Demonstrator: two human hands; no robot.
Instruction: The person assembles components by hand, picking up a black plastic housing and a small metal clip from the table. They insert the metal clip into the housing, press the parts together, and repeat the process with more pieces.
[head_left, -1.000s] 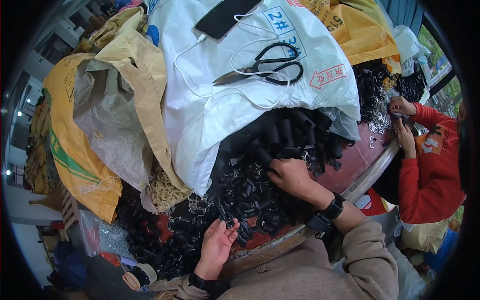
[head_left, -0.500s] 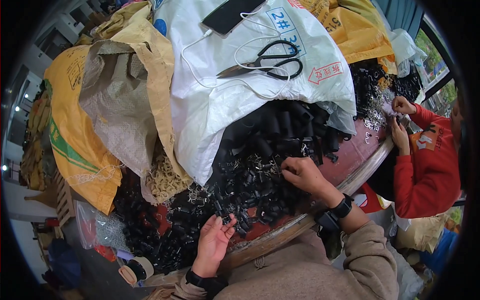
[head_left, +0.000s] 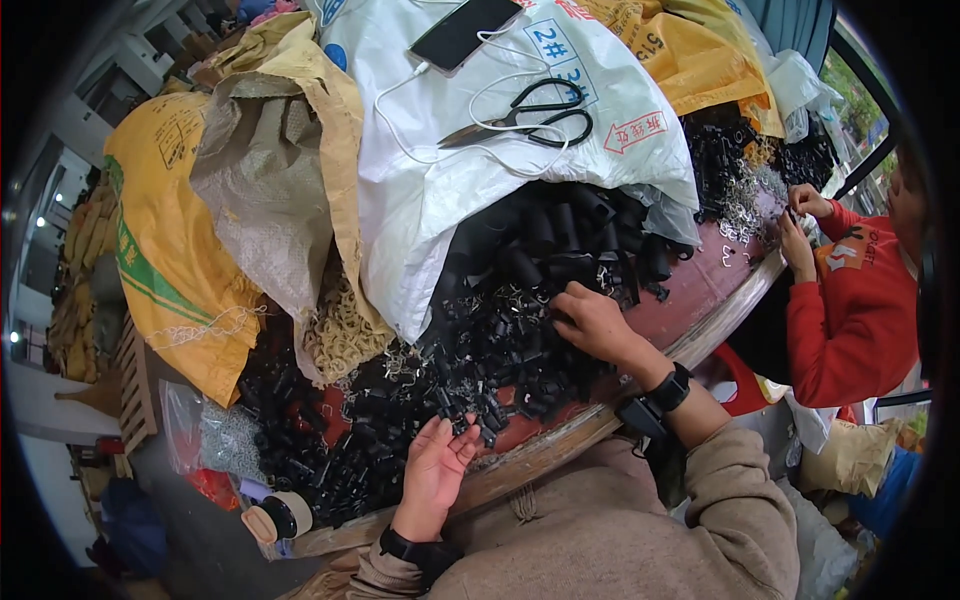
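Note:
My left hand (head_left: pixel 436 462) is at the near edge of a table, its thumb and fingertips pinching a small black plastic part (head_left: pixel 459 424). Over the right side of a heap of small black parts (head_left: pixel 520 365) is my right hand (head_left: pixel 598 328), fingers curled and pointing down-left. Whatever its fingertips hold, if anything, is hidden. Small silvery metal pieces (head_left: pixel 515 290) lie scattered among the black parts beside it. Larger black tubes (head_left: pixel 560 230) spill from a white woven sack (head_left: pixel 410 200) behind the heap.
Scissors (head_left: pixel 530 120) and a phone (head_left: pixel 465 33) with a white cable lie on the white sack. An open sack (head_left: pixel 265 180) of beige rings stands to the left. A roll of tape (head_left: pixel 288 513) sits at the near left corner. Another person's hands (head_left: pixel 800 225) work at the far right.
The whole view has shifted slightly. My right hand stays over the metal pieces, its fingers a little more bent. My left hand keeps its pinch, nearly unmoved.

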